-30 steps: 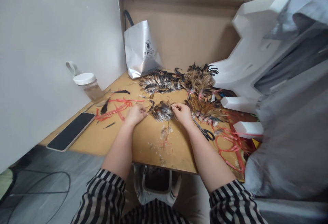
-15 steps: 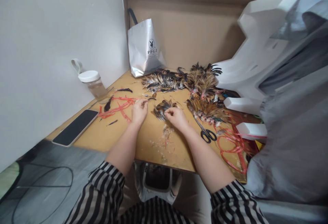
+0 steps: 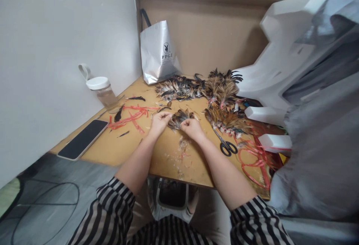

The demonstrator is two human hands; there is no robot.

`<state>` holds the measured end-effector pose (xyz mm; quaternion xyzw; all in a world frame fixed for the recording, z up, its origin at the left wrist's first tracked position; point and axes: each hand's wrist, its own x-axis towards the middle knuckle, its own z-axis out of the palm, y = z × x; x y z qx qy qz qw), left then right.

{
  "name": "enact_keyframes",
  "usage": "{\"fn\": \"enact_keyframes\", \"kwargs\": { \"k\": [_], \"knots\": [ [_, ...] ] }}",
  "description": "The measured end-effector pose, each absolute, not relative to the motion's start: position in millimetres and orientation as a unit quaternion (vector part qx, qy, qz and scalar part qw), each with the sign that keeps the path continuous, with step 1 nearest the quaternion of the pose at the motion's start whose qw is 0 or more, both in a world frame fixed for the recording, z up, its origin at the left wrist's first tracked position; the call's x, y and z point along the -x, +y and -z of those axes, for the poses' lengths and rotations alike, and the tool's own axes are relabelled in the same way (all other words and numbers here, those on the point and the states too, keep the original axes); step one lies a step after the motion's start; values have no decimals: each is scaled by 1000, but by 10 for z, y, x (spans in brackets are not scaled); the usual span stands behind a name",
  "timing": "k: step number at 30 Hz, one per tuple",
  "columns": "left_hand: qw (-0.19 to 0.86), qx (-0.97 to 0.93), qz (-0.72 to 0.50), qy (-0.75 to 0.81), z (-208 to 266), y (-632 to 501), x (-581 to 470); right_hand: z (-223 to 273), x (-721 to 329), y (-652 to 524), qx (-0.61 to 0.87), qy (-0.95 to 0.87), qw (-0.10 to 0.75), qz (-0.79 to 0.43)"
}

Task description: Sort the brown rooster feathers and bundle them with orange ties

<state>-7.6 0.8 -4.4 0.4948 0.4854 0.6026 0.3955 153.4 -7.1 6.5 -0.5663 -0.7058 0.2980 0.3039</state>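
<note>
A small bunch of dark and brown feathers [image 3: 180, 116] lies between my two hands over the table. My right hand [image 3: 193, 129] is closed in a pinch on the bunch's near right side. At its left edge my left hand [image 3: 160, 123] has thumb and forefinger pressed together; whatever sits in that pinch is too small to make out. Bits of white fluff and red thread [image 3: 183, 151] lie just below the hands. Torn red plastic strips [image 3: 131, 117] and a few loose dark feathers [image 3: 118, 114] are spread left of my left hand.
Brown feather bundles [image 3: 227, 120] and scissors [image 3: 227, 148] lie to the right, near tangled red strips [image 3: 256, 163]. Dark feathers [image 3: 179, 88] lie before a silver bag [image 3: 157, 56]. A phone [image 3: 83, 139] and lidded jar [image 3: 104, 92] stand left. Below the edge is a bin [image 3: 173, 194].
My left hand has moved right, from near the red strips to the left edge of the feather bunch. My right hand has stayed at the bunch.
</note>
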Motion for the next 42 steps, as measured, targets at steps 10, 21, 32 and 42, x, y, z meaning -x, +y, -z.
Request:
{"fn": "enact_keyframes", "kwargs": {
  "k": [10, 21, 32, 42],
  "knots": [
    [582, -487, -509, 406, -53, -122, 22, -178, -1614, -60, 433, -460, 441, -638],
    [612, -494, -458, 414, -73, -158, 50, -142, -1546, -83, 400, -445, 453, -660],
    [667, -463, -419, 405, -87, -173, 49, -157, -1453, -147, 412, -502, 476, -593],
    [645, -490, -420, 410, -35, -157, 36, -178, -1528, -117, 442, -537, 477, -537]
  ]
}}
